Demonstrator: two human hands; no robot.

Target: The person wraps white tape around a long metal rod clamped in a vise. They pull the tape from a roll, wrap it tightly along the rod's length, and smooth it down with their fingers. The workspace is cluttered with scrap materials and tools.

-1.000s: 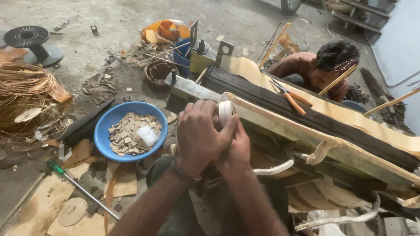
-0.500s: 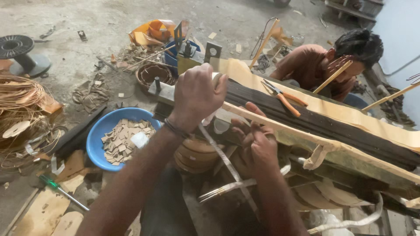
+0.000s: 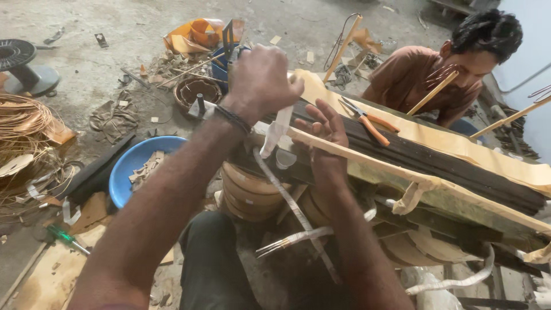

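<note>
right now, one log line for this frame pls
left hand: raised, gripping white tape strip | right hand: open, on long wooden frame | blue bowl of wood chips: left floor

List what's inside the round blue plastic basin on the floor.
The blue basin holds small tan wood chips, piled toward its right side, with bare blue bottom beside them. The person's left forearm covers the basin's right part, so what lies there cannot be seen.

Left hand closed around top of white tape strip; gripped end hidden inside fist. Right hand covers part of long wooden frame; frame cut off at right edge. Blue basin partly hidden behind left forearm. Wire coil cut off at left edge.
</note>
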